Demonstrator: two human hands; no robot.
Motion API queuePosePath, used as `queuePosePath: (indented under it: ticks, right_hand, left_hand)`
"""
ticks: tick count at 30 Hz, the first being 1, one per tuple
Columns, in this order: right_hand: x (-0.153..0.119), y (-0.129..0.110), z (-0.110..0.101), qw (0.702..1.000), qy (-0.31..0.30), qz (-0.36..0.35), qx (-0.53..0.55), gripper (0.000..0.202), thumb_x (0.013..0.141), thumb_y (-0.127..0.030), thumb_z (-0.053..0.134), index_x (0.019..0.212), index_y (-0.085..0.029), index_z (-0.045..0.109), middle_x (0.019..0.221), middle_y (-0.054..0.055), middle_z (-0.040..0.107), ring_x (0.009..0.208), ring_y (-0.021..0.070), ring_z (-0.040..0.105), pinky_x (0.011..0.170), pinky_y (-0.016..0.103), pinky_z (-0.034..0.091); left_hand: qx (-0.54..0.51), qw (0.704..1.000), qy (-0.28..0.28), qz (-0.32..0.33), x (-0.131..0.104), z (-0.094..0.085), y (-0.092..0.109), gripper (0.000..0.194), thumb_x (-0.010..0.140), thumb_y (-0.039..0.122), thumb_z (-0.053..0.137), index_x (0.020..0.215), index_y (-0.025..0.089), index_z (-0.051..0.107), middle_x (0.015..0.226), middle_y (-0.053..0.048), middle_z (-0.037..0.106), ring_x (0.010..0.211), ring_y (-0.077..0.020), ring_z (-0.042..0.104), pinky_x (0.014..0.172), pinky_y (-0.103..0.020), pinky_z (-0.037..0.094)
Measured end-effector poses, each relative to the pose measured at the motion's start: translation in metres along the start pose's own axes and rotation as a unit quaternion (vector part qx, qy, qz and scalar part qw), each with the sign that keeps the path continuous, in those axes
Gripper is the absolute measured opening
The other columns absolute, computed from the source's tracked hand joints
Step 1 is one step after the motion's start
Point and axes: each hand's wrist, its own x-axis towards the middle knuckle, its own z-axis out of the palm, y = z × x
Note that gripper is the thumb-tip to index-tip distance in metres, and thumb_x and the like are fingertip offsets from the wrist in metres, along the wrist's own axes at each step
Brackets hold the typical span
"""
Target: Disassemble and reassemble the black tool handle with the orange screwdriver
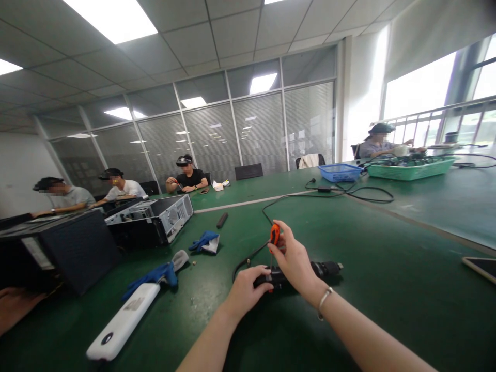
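Note:
A long black cylindrical power tool (324, 269) lies on the green table, its narrow metal-tipped end pointing right and a black cable (241, 266) near its left end. My left hand (245, 288) is closed around the tool's left part, thumb and fingers on its body. In my right hand (295, 258), an orange-and-black screwdriver (275, 234) is gripped by the handle between thumb and fingers. The screwdriver stands nearly upright, its thin shaft reaching down to the tool's body. Where the tip meets the tool is too small to make out. My right forearm hides part of the tool.
Blue-and-grey gloves (205, 241) and a white oblong device (124, 321) lie left. Open computer cases (155, 219) stand beyond. A blue basket (341, 173), a green tray (411, 169) of cables, and a phone-like slab (480, 268) are right. Several people sit around; another person's hand (19, 307) shows at left.

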Motion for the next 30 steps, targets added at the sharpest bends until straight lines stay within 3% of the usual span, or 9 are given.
queuePosePath:
  ticks: [5,11,15,20,25,30]
  right_hand:
    - [0.003,0.002,-0.001,0.997,-0.031,0.008,0.073,0.057,0.086,-0.019,0.046,0.141,-0.026,0.031,0.093,0.004,0.065,0.079,0.0172,0.066,0.076,0.031,0.054]
    - [0.004,0.007,-0.005,0.999,-0.025,-0.011,0.029,0.055,0.084,-0.022,0.052,0.137,-0.027,0.039,0.089,0.002,0.061,0.074,0.0164,0.061,0.074,0.031,0.053]
    - [0.002,0.007,-0.005,0.994,-0.055,-0.002,0.095,0.057,0.087,-0.017,0.043,0.142,-0.027,0.030,0.093,0.002,0.064,0.083,0.0154,0.064,0.080,0.029,0.053]
    - [-0.001,0.006,-0.004,0.999,-0.034,-0.023,0.009,0.058,0.084,-0.021,0.051,0.139,-0.026,0.036,0.096,0.004,0.062,0.082,0.0180,0.062,0.079,0.033,0.052]
    - [-0.002,0.004,-0.004,0.997,-0.053,-0.013,0.056,0.057,0.087,-0.018,0.045,0.141,-0.025,0.031,0.094,0.003,0.064,0.082,0.0163,0.064,0.080,0.031,0.052]
    - [-0.003,0.004,-0.003,0.999,-0.032,-0.031,-0.007,0.057,0.084,-0.022,0.052,0.139,-0.025,0.036,0.094,0.004,0.063,0.081,0.0188,0.062,0.079,0.034,0.052]
  left_hand:
    - [-0.008,1.000,0.005,-0.016,0.001,0.000,-0.003,0.031,0.075,0.026,0.074,0.105,0.023,0.068,0.117,-0.004,0.067,0.107,-0.0226,0.063,0.100,-0.033,0.044]
    - [-0.014,0.999,-0.007,-0.029,0.003,-0.003,0.000,0.030,0.075,0.024,0.072,0.105,0.023,0.068,0.114,-0.003,0.069,0.106,-0.0220,0.063,0.098,-0.032,0.045]
    - [-0.022,0.999,-0.015,-0.036,0.004,-0.005,0.003,0.029,0.077,0.023,0.070,0.105,0.023,0.068,0.109,-0.002,0.070,0.102,-0.0208,0.064,0.095,-0.030,0.046]
    - [-0.030,0.999,-0.026,-0.036,0.003,-0.008,0.008,0.029,0.078,0.024,0.069,0.106,0.023,0.067,0.111,-0.002,0.069,0.103,-0.0216,0.063,0.097,-0.032,0.045]
    - [-0.027,0.998,-0.028,-0.043,0.003,-0.008,0.007,0.028,0.078,0.022,0.068,0.106,0.023,0.068,0.111,-0.002,0.069,0.104,-0.0217,0.063,0.098,-0.033,0.044]
    - [-0.027,0.999,-0.020,-0.026,0.002,-0.007,0.003,0.031,0.078,0.023,0.069,0.108,0.022,0.067,0.113,-0.003,0.068,0.106,-0.0212,0.062,0.099,-0.031,0.043]
